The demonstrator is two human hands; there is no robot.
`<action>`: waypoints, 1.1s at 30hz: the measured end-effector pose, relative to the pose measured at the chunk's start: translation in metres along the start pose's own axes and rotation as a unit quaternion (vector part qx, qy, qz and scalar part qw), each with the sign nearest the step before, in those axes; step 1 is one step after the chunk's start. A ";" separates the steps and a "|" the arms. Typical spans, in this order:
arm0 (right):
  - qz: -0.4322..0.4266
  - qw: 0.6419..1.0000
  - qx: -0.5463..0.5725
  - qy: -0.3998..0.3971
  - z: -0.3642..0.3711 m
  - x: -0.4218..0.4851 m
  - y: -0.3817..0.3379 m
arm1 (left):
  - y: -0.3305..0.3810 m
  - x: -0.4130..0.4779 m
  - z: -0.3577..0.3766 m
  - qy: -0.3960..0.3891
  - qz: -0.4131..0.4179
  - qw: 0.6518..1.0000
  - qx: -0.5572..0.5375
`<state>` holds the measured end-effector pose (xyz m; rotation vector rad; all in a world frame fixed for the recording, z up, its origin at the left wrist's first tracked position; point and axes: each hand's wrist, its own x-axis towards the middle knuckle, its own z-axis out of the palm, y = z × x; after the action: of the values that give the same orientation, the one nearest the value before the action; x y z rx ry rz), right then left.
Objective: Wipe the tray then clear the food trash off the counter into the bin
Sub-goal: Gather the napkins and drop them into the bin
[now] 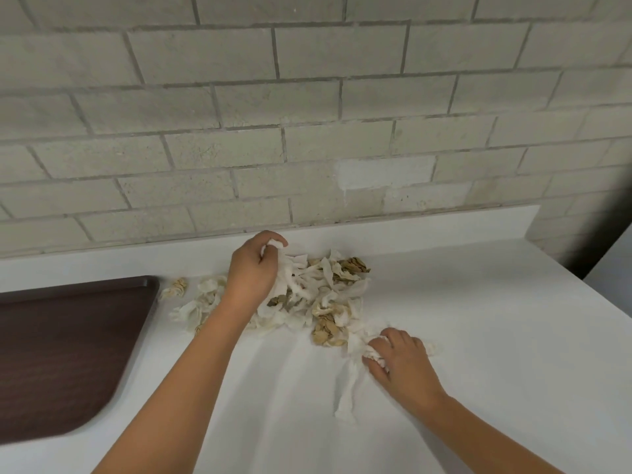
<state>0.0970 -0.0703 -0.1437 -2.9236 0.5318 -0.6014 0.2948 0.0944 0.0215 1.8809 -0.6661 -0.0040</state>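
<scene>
A heap of food trash (325, 295), crumpled white paper mixed with tan scraps, lies on the white counter (478, 336) near the back wall. My left hand (253, 268) is over the heap's left part and grips a bunch of white paper at its far edge. My right hand (400, 360) is at the heap's near right side, fingers curled on a torn white paper piece (349, 388) that trails toward me. A dark brown tray (68, 354) lies flat at the left. No bin is in view.
A grey brick wall (307, 114) rises behind the counter's low white backsplash. Small stray scraps (178, 287) lie between the tray and the heap. The counter ends at the right, where a dark gap (602, 241) shows.
</scene>
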 end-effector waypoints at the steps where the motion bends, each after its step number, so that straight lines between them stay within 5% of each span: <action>1: -0.015 1.000 -0.007 0.001 -0.001 -0.001 -0.001 | 0.004 -0.002 -0.002 0.004 -0.022 0.999 -0.033; 5: -0.030 0.999 0.030 -0.026 -0.010 -0.005 0.002 | 0.019 -0.019 -0.001 -0.008 -0.067 0.991 -0.115; 11: 0.091 0.964 0.250 -0.026 -0.054 -0.008 0.014 | 0.018 -0.053 0.014 -0.030 -0.111 0.979 -0.170; 18: 0.187 0.843 0.502 0.047 -0.116 -0.034 0.028 | 0.035 -0.097 0.056 -0.069 -0.232 0.907 -0.346; 23: 0.209 0.756 0.617 0.066 -0.164 -0.066 0.058 | 0.061 -0.135 0.102 -0.051 -0.235 0.912 -0.332; 33: 0.268 0.654 0.707 0.038 -0.241 -0.162 0.139 | 0.148 -0.266 0.195 -0.151 -0.218 0.918 -0.295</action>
<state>-0.1832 -0.1500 -0.0058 -1.1657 0.5097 -0.5992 -0.0552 0.0078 -0.0117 1.4060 -0.3718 -0.7193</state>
